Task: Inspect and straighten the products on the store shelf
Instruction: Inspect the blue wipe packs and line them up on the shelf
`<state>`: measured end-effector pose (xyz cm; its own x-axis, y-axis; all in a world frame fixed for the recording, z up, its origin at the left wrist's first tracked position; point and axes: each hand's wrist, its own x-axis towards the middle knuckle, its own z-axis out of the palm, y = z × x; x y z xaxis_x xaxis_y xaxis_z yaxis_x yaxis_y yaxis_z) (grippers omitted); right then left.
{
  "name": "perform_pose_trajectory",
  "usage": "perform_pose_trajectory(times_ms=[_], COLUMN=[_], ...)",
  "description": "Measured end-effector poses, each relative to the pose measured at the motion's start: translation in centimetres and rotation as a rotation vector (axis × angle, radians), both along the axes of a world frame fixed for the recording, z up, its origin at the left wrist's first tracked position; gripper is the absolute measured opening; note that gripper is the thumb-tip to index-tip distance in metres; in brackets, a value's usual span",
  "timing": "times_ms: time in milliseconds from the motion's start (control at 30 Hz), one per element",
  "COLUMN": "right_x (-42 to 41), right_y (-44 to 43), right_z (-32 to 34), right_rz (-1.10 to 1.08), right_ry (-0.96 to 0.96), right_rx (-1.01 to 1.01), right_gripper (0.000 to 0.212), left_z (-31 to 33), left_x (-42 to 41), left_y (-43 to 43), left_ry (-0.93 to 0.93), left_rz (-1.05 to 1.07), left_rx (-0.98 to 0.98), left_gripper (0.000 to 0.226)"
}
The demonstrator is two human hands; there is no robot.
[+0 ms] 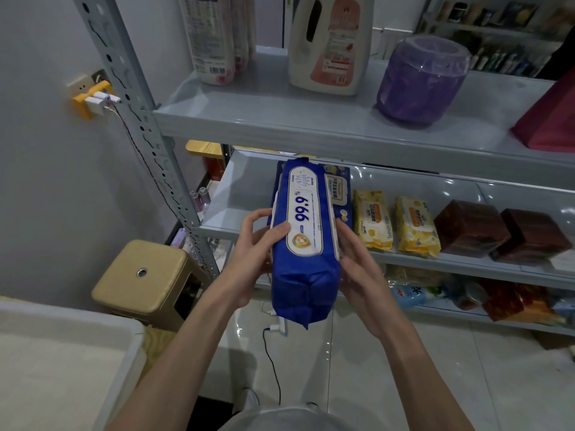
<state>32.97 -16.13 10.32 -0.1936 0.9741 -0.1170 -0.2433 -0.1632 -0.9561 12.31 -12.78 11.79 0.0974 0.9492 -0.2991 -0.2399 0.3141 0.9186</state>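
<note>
- Two hands on the blue wipes pack (305, 244), held in front of the middle shelf (242, 197).
- Left hand (252, 244) grips its 9 o'clock side, thumb on the front; right hand (357, 259) presses straightish fingers at 3 o'clock.

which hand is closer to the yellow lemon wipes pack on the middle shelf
Right. The right hand rests on the blue pack's right side, just left of the yellow pack; the left hand grips the blue pack's opposite side, farther away.

Our bare forearms reach forward; our left hand (252, 244) grips the blue pack (306, 269), thumb across its face, and our right hand (357, 265) presses straight fingers against its side.
</note>
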Motion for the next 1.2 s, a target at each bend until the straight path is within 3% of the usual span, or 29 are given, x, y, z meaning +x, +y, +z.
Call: perform_pose_trajectory(times_ms=[100,233,300,433,700,900,1067,1200], right_x=[1.1,0.8,0.4,0.0,-0.7,-0.4,-0.2,-0.2], right_y=[-0.1,0.5,0.4,0.1,0.2,0.7,1.0,1.0], right_z=[-0.2,-0.5,-0.4,-0.1,0.1,-0.4,-0.4,-0.4], right_rz=[0.136,0.098,0.049,-0.029,-0.129,-0.089,-0.092,-0.126], right_ry=[-0.053,-0.172,-0.135,-0.053,-0.008,0.021,0.045,0.075], right_rx=[0.017,0.079,0.069,0.024,0.025,-0.023,-0.065,-0.075], right_gripper=[0.093,0.081,0.080,0.098,0.070,0.072,0.096,0.090], left_z=[0.3,0.5,0.3,-1.4,-1.3,-1.3,-1.0,-0.9], left_x=[0.0,0.0,-0.4,-1.6,-0.6,0.9,1.0,0.9], left_y=[0.1,-0.3,-0.4,-0.8,-1.2,-0.8,-1.0,-1.0], left_ry=[-0.020,0.006,-0.016,-0.045,0.163,0.132,0.145,0.129], left_rz=[0.021,-0.031,-0.118,-0.285,-0.185,-0.065,-0.044,-0.075], left_rx=[-0.020,0.011,0.006,0.055,0.072,0.095,0.122,0.149], left_gripper=[0.058,0.057,0.066,0.081,0.084,0.082,0.079,0.080])
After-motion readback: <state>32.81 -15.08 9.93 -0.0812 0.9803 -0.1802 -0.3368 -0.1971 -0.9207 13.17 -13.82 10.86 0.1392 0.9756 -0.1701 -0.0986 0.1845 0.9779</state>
